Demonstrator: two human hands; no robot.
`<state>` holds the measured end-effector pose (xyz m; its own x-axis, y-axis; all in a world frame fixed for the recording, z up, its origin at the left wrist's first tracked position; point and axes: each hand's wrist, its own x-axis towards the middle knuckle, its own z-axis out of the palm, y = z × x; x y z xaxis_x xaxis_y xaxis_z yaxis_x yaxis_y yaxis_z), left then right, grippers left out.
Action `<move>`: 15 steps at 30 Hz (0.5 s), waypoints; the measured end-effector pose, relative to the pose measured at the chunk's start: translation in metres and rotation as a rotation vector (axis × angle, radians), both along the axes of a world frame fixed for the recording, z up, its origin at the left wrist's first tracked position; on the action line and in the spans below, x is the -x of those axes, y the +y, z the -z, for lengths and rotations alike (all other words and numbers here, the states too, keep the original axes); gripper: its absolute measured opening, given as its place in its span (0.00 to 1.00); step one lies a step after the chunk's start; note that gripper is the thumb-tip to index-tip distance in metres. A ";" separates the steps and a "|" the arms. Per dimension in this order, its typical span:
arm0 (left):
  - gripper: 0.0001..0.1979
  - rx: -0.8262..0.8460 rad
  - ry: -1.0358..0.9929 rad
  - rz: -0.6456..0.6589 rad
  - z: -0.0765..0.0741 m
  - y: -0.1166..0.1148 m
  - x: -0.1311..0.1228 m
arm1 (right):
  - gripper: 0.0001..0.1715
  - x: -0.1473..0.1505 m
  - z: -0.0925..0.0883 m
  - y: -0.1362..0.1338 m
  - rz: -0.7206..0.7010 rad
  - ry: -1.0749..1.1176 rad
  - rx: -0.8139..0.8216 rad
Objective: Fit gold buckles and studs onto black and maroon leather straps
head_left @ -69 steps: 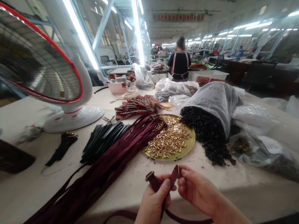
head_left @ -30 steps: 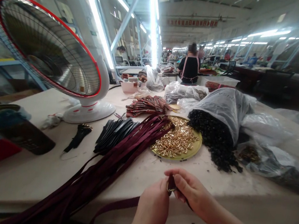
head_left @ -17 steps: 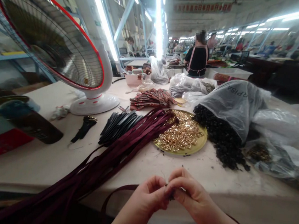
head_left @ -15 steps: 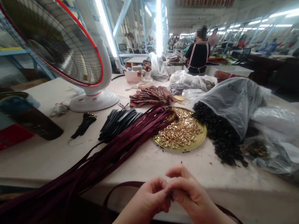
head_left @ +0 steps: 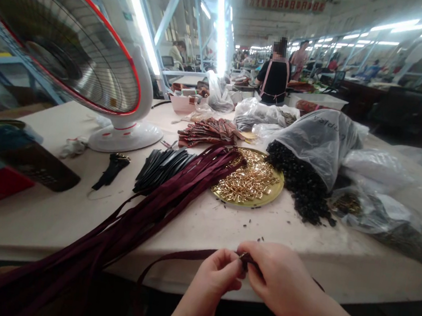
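My left hand [head_left: 217,279] and my right hand [head_left: 277,280] meet at the near table edge, both pinched on the end of a maroon strap [head_left: 173,259] that loops down off the table. A small gold buckle [head_left: 243,255] shows between the fingertips. A long bundle of maroon straps [head_left: 152,212] runs diagonally across the table to my left. Beyond my hands stands a gold plate [head_left: 267,196] heaped with gold buckles [head_left: 246,182].
A white fan with a red rim [head_left: 92,65] stands at the left. Black strap pieces [head_left: 161,165] lie beside the bundle. A plastic bag spilling black parts [head_left: 309,153] and more bags [head_left: 376,195] fill the right. A person in an apron [head_left: 274,79] stands far back.
My hands have dropped from above the table to its near edge and closed together on the strap end. The strap end that stood up between them is now hidden in the fingers.
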<state>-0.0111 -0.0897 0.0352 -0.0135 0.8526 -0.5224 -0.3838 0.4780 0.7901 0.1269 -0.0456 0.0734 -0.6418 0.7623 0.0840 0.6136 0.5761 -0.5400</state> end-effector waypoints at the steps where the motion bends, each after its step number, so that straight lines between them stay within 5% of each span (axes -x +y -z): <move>1: 0.14 -0.008 0.006 -0.006 0.002 0.000 0.001 | 0.14 0.002 0.001 0.000 -0.011 0.007 0.011; 9: 0.11 -0.129 -0.025 0.023 0.006 0.008 0.010 | 0.16 0.003 0.018 0.015 -0.154 -0.016 0.076; 13: 0.14 -0.189 0.012 -0.194 -0.017 0.003 0.045 | 0.08 -0.003 0.014 0.020 -0.076 -0.032 -0.128; 15: 0.17 -0.170 0.028 -0.393 -0.033 -0.002 0.067 | 0.07 -0.005 0.010 0.021 -0.051 0.056 -0.094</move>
<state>-0.0780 -0.0920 0.0677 -0.3667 0.8538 -0.3696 -0.4882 0.1615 0.8576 0.1322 -0.0248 0.0638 -0.6719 0.7157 0.1904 0.5525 0.6556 -0.5148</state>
